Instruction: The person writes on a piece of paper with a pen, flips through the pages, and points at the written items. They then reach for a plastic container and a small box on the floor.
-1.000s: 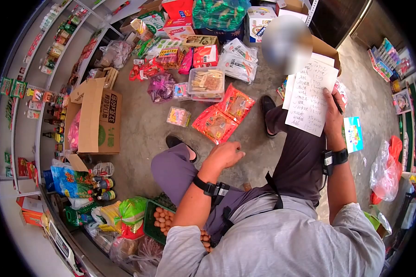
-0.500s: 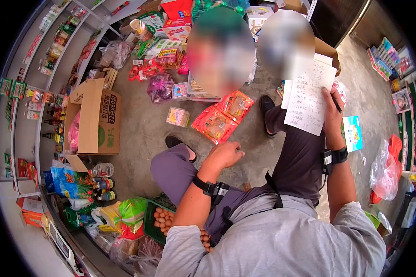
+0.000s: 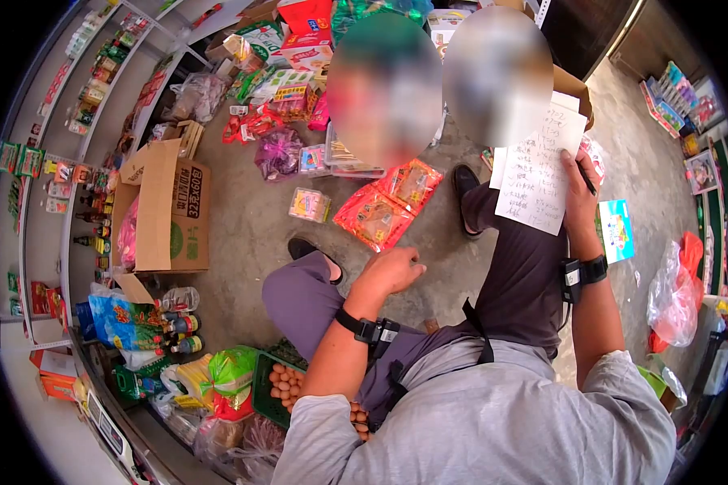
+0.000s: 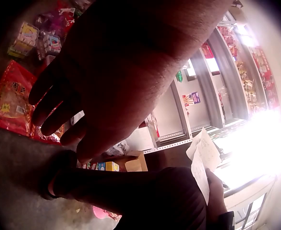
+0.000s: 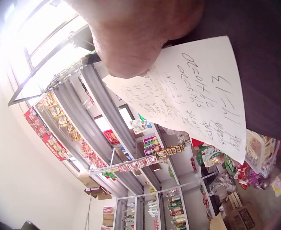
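Handwritten sheets [image 3: 532, 192], angled above the right leg [image 3: 519, 275], were pinched at their edge in the right hand's grip [image 3: 579, 198], nearly closed with a pen [image 3: 590, 183] alongside, presumably leaving the writing readable and markable, while the left hand's grip [image 3: 391, 271] hung loosely open and empty.

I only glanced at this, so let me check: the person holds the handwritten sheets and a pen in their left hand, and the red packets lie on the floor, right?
Not quite: the head view shows the handwritten sheets and the pen in the right hand. The red packets do lie on the floor.
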The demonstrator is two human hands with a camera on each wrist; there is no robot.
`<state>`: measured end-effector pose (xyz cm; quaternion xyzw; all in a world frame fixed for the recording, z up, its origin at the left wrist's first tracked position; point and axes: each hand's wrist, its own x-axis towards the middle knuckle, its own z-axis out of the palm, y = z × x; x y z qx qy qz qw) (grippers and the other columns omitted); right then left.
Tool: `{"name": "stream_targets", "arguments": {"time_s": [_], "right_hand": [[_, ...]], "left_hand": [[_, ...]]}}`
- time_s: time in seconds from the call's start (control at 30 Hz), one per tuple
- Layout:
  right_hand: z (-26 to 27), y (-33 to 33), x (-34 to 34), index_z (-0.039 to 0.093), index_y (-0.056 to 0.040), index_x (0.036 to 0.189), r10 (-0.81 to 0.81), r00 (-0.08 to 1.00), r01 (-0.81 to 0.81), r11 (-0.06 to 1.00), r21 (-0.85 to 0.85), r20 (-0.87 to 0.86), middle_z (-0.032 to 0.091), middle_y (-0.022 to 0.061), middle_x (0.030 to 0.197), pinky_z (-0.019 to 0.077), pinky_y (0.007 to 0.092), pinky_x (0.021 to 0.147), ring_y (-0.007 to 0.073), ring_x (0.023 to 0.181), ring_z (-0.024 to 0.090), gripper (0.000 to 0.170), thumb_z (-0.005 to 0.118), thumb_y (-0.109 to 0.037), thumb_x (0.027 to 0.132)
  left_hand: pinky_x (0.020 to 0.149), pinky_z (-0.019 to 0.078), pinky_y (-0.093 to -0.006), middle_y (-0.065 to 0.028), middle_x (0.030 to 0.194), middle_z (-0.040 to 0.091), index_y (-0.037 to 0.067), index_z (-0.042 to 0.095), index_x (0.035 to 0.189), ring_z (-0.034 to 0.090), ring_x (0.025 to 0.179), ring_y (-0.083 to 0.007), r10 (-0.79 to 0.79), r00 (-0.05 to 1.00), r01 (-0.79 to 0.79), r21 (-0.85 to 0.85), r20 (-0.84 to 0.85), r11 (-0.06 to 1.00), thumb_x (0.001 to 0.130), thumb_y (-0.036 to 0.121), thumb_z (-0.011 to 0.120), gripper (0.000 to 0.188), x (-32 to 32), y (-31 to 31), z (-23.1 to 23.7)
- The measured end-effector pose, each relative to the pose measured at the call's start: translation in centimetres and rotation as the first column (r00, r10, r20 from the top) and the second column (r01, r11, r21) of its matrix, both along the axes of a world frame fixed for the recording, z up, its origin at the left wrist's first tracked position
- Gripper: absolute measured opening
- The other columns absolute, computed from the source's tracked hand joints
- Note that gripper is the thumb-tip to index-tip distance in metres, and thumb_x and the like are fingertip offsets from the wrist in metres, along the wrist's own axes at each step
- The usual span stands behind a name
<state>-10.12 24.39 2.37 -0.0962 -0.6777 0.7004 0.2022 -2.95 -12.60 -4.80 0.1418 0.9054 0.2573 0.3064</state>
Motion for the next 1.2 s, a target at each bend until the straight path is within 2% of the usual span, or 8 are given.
{"name": "stream_targets", "arguments": {"time_s": [0.3, 0.33, 0.4, 0.43, 0.47, 0.53, 0.63, 1.2], "right_hand": [[1.0, -0.4, 0.5, 0.066, -0.0049, 0.094, -0.002, 0.999, -0.001, 0.999, 0.055, 0.044, 0.062, -0.0036, 0.087, 0.0424, 0.0209, 0.07, 0.0049, 0.078, 0.053, 0.017, 0.066, -0.021, 0.098], [-0.1, 0.4, 0.5, 0.067, -0.0046, 0.095, -0.063, 0.997, 0.055, 0.982, 0.178, 0.042, 0.062, -0.003, 0.087, 0.0437, 0.0224, 0.072, 0.0068, 0.08, 0.054, 0.019, 0.069, -0.023, 0.096], [-2.9, 1.8, 0.0, 0.068, -0.0009, 0.101, -0.195, 0.979, 0.177, 0.959, 0.223, 0.058, 0.066, 0.0022, 0.096, 0.0472, 0.0281, 0.087, 0.0136, 0.095, 0.059, 0.025, 0.073, -0.024, 0.093], [-1.3, 1.2, 0.5, 0.068, 0.0005, 0.104, -0.17, 0.983, 0.15, 0.961, 0.234, 0.069, 0.066, 0.0037, 0.1, 0.0464, 0.0292, 0.091, 0.0146, 0.099, 0.059, 0.028, 0.074, -0.024, 0.092], [-0.5, 0.2, 0.7, 0.068, -0.0011, 0.104, -0.208, 0.978, 0.201, 0.954, 0.221, 0.007, 0.066, 0.0022, 0.097, 0.0473, 0.0281, 0.087, 0.013, 0.095, 0.059, 0.025, 0.073, -0.023, 0.093], [0.2, 0.1, 0.4, 0.066, -0.0056, 0.098, -0.028, 0.999, 0.031, 0.996, 0.082, -0.043, 0.064, -0.0041, 0.088, 0.0454, 0.0212, 0.073, 0.0047, 0.082, 0.055, 0.012, 0.069, -0.017, 0.096], [0.6, -0.2, 0.3, 0.066, -0.0055, 0.097, 0.016, 1.0, -0.018, 0.996, -0.088, -0.025, 0.064, -0.0038, 0.086, 0.0452, 0.021, 0.071, 0.0041, 0.079, 0.055, 0.011, 0.066, -0.016, 0.098], [0.2, 0.3, 0.2, 0.067, -0.0027, 0.095, 0.026, 0.998, -0.031, 0.995, -0.096, -0.051, 0.065, -0.0029, 0.083, 0.0461, 0.022, 0.067, 0.0043, 0.074, 0.057, 0.014, 0.066, -0.017, 0.097]], "left_hand": [[0.092, 0.0504, -0.0477, -0.0219, 0.111, 0.069, 0.003, 0.066, 0.117, 0.065, 0.108, -0.0386, 0.022, 1.0, -0.022, 0.006, 0.01, 1.0, 0.091, 0.038, 0.064, 0.043, 0.1, -0.3, 0.0], [0.093, 0.05, -0.0484, -0.0222, 0.113, 0.069, 0.004, 0.066, 0.118, 0.064, 0.11, -0.039, 0.013, 1.0, -0.013, 0.03, 0.012, 0.999, 0.091, 0.038, 0.064, 0.043, 0.1, 0.0, -0.1], [0.092, 0.0504, -0.0482, -0.0215, 0.11, 0.07, 0.004, 0.066, 0.118, 0.065, 0.108, -0.0386, -0.028, 0.999, 0.028, 0.004, -0.021, 1.0, 0.09, 0.038, 0.064, 0.044, -0.1, -0.1, -0.5], [0.091, 0.0508, -0.0475, -0.021, 0.108, 0.07, 0.004, 0.067, 0.117, 0.065, 0.106, -0.0384, -0.016, 1.0, 0.016, 0.01, 0.004, 1.0, 0.09, 0.039, 0.064, 0.044, -0.1, 0.2, 0.0], [0.09, 0.0512, -0.0467, -0.0205, 0.106, 0.071, 0.004, 0.067, 0.117, 0.066, 0.104, -0.0382, -0.001, 1.0, 0.001, 0.01, 0.028, 1.0, 0.09, 0.039, 0.065, 0.043, -0.2, 0.5, 0.7], [0.088, 0.0518, -0.0454, -0.02, 0.103, 0.071, 0.004, 0.067, 0.116, 0.067, 0.101, -0.0379, 0.007, 1.0, -0.007, 0.005, 0.016, 1.0, 0.09, 0.038, 0.065, 0.043, 0.0, 0.8, 1.5], [0.087, 0.052, -0.0447, -0.0199, 0.103, 0.071, 0.005, 0.068, 0.115, 0.067, 0.101, -0.0376, 0.031, 0.999, -0.03, -0.016, 0.013, 0.999, 0.089, 0.038, 0.066, 0.042, 0.1, 1.1, 1.6], [0.086, 0.053, -0.0413, -0.02, 0.107, 0.072, 0.002, 0.067, 0.115, 0.069, 0.099, -0.0332, 0.047, 0.997, -0.048, 0.012, 0.057, 0.999, 0.09, 0.031, 0.068, 0.039, 0.2, 1.0, 0.7]]}}
